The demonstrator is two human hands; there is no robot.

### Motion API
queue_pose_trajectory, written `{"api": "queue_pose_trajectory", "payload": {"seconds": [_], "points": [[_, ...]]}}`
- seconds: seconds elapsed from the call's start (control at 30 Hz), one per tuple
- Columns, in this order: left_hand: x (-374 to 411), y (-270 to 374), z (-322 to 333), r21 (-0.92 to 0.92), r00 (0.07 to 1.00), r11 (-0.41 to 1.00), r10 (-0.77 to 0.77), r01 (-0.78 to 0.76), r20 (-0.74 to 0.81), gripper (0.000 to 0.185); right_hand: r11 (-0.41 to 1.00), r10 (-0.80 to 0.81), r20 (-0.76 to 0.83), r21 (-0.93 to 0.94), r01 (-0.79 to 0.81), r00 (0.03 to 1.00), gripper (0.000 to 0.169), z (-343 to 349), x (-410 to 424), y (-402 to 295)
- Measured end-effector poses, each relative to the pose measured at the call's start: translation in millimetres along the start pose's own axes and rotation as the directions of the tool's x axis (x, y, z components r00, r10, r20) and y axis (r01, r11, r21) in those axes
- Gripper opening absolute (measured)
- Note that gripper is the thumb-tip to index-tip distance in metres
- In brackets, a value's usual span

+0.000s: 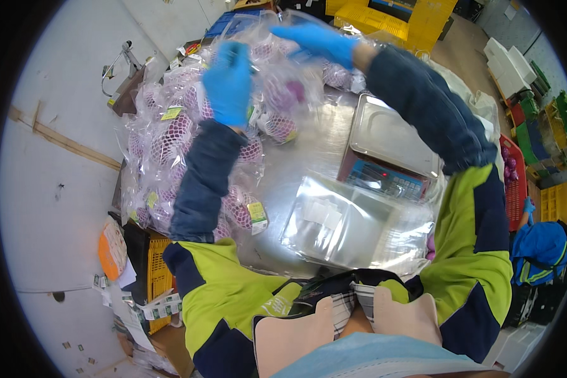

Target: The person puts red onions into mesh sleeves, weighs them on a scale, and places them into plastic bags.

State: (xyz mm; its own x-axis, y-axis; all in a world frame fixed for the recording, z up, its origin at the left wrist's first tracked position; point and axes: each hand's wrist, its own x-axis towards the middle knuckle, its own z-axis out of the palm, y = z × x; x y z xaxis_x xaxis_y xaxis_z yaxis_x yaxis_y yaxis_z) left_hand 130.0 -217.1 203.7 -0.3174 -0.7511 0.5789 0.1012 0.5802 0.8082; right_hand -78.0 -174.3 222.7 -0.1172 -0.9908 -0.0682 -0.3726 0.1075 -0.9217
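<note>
My left hand (pixel 227 85), in a blue glove, is raised over a heap of clear plastic bags (pixel 170 146) that hold purple produce in white mesh nets. Its fingers are blurred, so its hold cannot be told. My right hand (pixel 319 45), gloved in blue too, is over the far part of the heap with its fingers stretched out. A blurred bag with purple contents (pixel 283 92) lies between and below the hands; whether either touches it is unclear. Right of the heap stands a digital scale (pixel 392 134) with a bare steel pan. Flat clear plastic bags (pixel 340 222) lie near my body.
The steel table (pixel 274 189) meets a white wall on the left. Red scissors (pixel 192 48) lie at the heap's back edge. Yellow crates (pixel 371 21) stand behind. On the right are a red crate (pixel 515 189) of purple produce and a co-worker in blue (pixel 541 250).
</note>
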Motion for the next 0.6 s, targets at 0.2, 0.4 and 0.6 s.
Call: {"api": "queue_pose_trajectory", "payload": {"seconds": [0.2, 0.4, 0.6], "points": [[68.5, -76.0, -24.7, 0.532, 0.853, 0.759, 0.508, -0.376, -0.121, 0.016, 0.647, -0.728, -0.094, -0.422, 0.635, 0.68, 0.031, 33.9, 115.2, 17.4], [56.7, -298.6, -131.8, 0.815, 0.903, 0.405, 0.075, -0.415, 0.423, 0.036, 0.758, -0.602, 0.096, -0.243, 0.605, 0.793, 0.041, 84.6, -74.9, 125.1], [-21.7, -138.8, 38.9, 0.88, 0.956, 0.394, 0.228, -0.266, 0.186, 0.041, 0.892, 0.068, -0.797, -0.22, -0.394, 0.6, 0.027, -176.1, -307.9, 343.5]]}}
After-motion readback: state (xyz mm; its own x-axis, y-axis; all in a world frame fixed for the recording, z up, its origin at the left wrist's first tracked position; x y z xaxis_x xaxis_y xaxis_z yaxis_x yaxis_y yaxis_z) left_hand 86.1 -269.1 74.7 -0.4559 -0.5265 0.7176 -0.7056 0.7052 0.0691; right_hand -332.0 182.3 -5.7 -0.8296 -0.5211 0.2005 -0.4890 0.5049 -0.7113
